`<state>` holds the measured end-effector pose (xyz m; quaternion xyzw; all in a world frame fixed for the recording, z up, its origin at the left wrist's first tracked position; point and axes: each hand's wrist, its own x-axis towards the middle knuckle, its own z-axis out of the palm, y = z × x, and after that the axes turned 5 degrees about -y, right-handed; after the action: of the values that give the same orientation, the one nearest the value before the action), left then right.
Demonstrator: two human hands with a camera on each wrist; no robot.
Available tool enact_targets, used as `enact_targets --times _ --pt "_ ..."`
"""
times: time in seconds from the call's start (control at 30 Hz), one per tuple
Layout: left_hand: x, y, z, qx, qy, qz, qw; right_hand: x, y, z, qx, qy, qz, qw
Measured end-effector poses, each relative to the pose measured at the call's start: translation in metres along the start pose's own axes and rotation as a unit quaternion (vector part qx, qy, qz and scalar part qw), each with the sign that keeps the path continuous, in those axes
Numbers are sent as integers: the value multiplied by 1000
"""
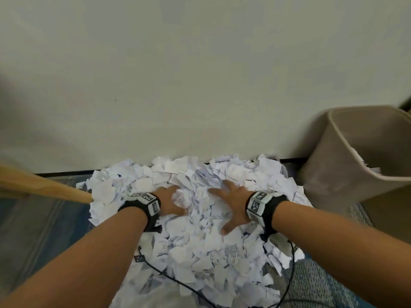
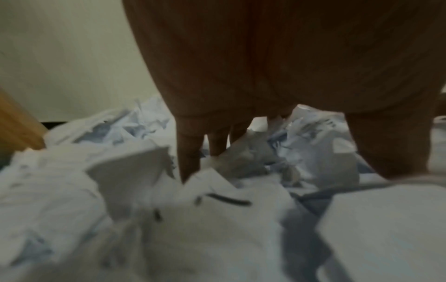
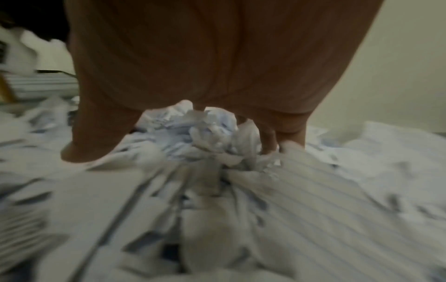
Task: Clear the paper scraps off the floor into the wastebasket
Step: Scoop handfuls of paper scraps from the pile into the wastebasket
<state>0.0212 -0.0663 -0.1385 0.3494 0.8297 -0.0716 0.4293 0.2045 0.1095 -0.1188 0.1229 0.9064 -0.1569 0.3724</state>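
Floor [image 1: 33, 230] | both hands (palms down) in paper scraps [image 1: 200, 258]

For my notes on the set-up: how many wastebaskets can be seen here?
1. The wastebasket stands at the right, against the wall, beside the paper scraps. Others outside the views cannot be excluded.
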Motion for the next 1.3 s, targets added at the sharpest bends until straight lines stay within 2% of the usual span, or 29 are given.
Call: enact_targets --times 0.13,0.27,0.37,0.53,0.63,0.77,0.83,0.93,1.07,1.17,1.3 --pt "4 20 19 8 -7 23 1000 11 -35 17 -59 -24 -44 997" --pt "8 31 19 -1 53 50 997 16 -42 20 -137 -39 -23 990" --pt "11 24 12 7 71 53 996 16 -33 14 -132 -35 -1 991" --pt "14 7 0 -2 127 48 991 3 -8 -9 -83 12 18 996" --pt "13 -3 -11 -38 195 45 979 5 5 -22 -40 42 56 997" --pt "7 -13 -25 -61 292 28 954 8 11 -36 34 128 77 988" --pt "5 -17 -27 -51 312 7 949 12 10 -41 55 169 74 981" --pt "4 -22 -25 -14 282 -25 959 23 2 -41 67 198 66 976" --pt "5 -27 -10 49 192 -31 980 42 -16 -31 61 173 46 982" --pt "9 -29 1 25 165 -38 985 56 -29 -29 59 149 41 986" --pt "16 -27 9 -21 133 -16 991 74 -41 -22 50 123 65 989"
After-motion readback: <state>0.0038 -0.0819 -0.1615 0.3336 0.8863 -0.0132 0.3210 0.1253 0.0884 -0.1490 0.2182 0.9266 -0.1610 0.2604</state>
